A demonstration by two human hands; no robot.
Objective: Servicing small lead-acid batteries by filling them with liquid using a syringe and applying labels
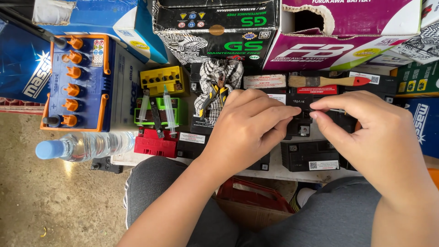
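Observation:
My left hand (249,126) and my right hand (372,130) meet over a small black battery (302,116) lying among other small black batteries (311,155) on a low white board. The fingertips of both hands pinch toward each other at the battery's top edge. My right thumb and forefinger seem to hold a thin pale item; it is too small to name. My left fingers rest curled on the battery's left side. My knees in grey trousers frame the bottom of the view.
A blue battery with orange caps (75,82) stands at left, a clear water bottle with a blue cap (84,145) below it. Yellow (162,80), green (157,112) and red (155,142) small batteries, two syringes, pliers on a patterned cloth (215,93), a paintbrush (329,81) and cardboard boxes (219,27) surround them.

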